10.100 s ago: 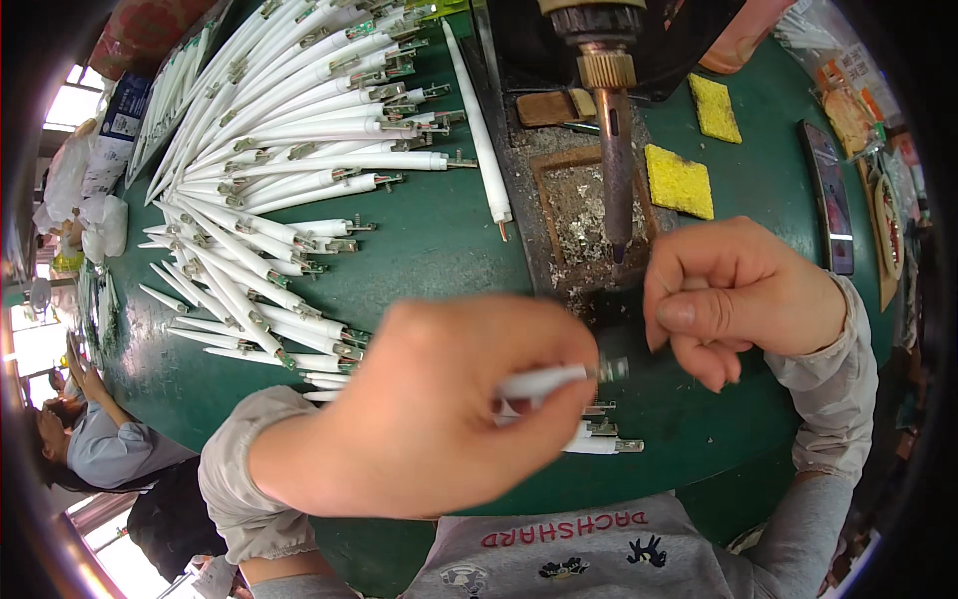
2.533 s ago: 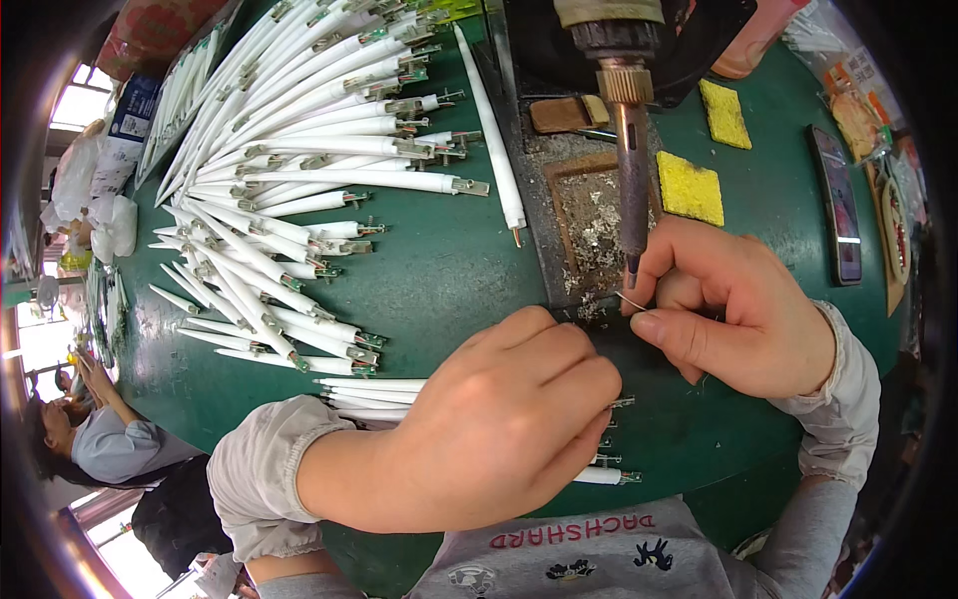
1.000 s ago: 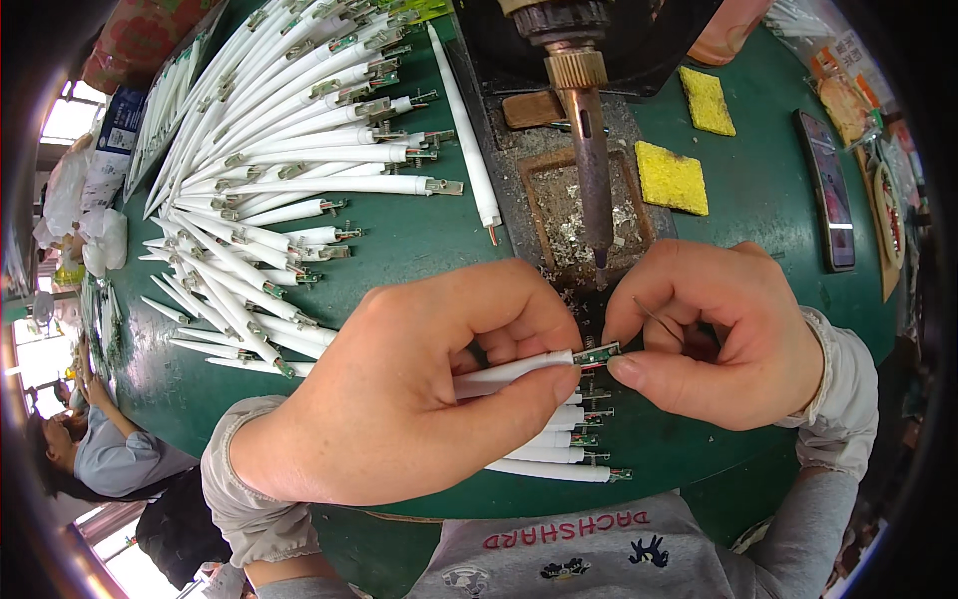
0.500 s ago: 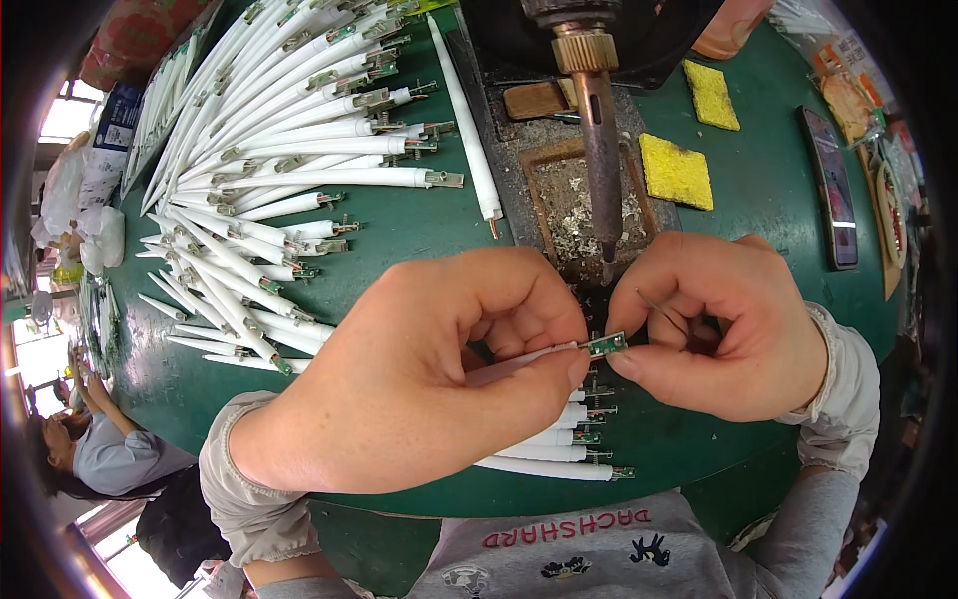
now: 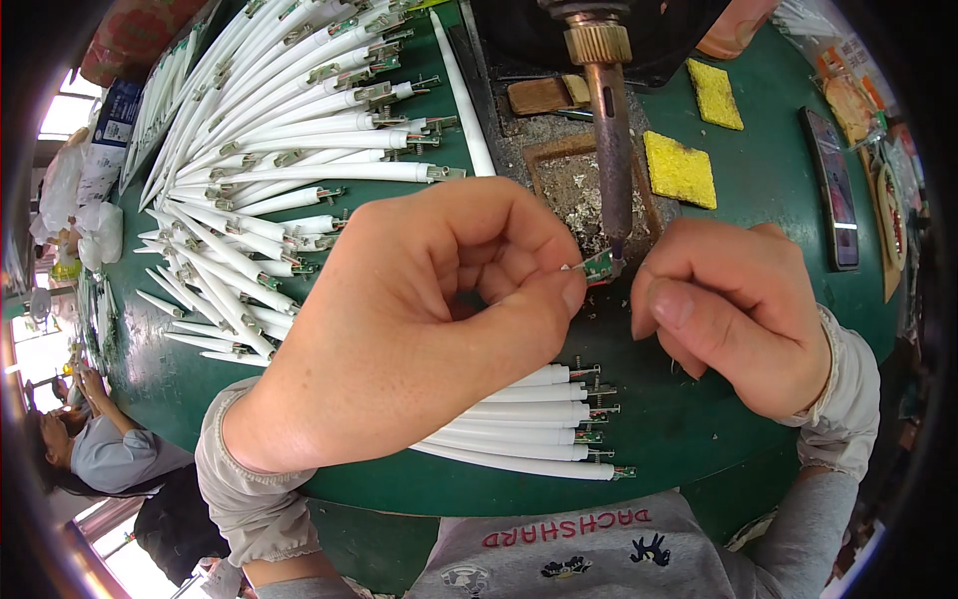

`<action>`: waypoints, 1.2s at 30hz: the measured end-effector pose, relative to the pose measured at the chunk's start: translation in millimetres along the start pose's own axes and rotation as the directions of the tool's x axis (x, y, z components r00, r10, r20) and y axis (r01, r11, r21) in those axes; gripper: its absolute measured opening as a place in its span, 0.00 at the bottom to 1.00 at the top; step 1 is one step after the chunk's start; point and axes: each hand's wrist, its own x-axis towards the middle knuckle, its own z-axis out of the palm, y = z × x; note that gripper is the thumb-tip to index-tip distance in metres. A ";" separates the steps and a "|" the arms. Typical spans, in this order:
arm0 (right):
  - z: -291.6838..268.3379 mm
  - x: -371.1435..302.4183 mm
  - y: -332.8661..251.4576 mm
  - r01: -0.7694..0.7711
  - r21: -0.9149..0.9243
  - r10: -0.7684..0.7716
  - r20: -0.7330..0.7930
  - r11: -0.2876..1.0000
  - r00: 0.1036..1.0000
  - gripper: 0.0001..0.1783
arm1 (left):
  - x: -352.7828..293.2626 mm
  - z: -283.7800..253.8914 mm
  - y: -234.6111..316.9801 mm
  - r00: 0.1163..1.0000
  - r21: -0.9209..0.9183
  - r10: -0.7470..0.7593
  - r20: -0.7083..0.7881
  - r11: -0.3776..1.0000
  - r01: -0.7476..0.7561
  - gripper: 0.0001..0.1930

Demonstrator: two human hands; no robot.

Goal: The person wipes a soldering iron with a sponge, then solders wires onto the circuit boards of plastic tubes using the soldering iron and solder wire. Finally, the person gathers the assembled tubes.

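Note:
My left hand pinches a small green circuit board between thumb and forefinger. The board's outer end meets the tip of an upright soldering iron, as far as I can see. Whatever the board is joined to lies hidden behind my fingers. Just to the right, my right hand is closed, thumb against the curled fingers, apart from the board; a thin strand shows beneath it, but its grip is hidden. Below my left hand lie several white tapered tubes with small boards at their ends.
A large fan of similar white tubes covers the table's left. Solder crumbs fill a brown-rimmed tray under the iron. Two yellow sponges and a phone lie to the right. Another person sits at far left.
My left hand has moved up, bringing the board to the iron's tip. My right hand has let go of the board's end, drawn slightly right, and curled its fingers closer.

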 end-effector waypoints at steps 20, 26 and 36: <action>4.3 7.3 1.0 0.072 0.015 -0.071 -0.015 0.997 0.997 0.15 | -2.7 0.8 5.4 0.998 -0.073 0.064 -0.009 0.995 -0.065 0.06; 2.5 4.8 8.7 0.110 -0.024 -0.111 -0.058 0.994 0.992 0.10 | -0.7 -4.0 4.6 0.999 -0.104 -0.047 -0.027 0.994 0.044 0.06; 8.4 1.7 13.7 0.537 -0.571 -0.661 -0.012 0.620 0.750 0.11 | -5.1 0.6 5.2 0.992 -0.125 -0.113 0.064 0.985 0.120 0.05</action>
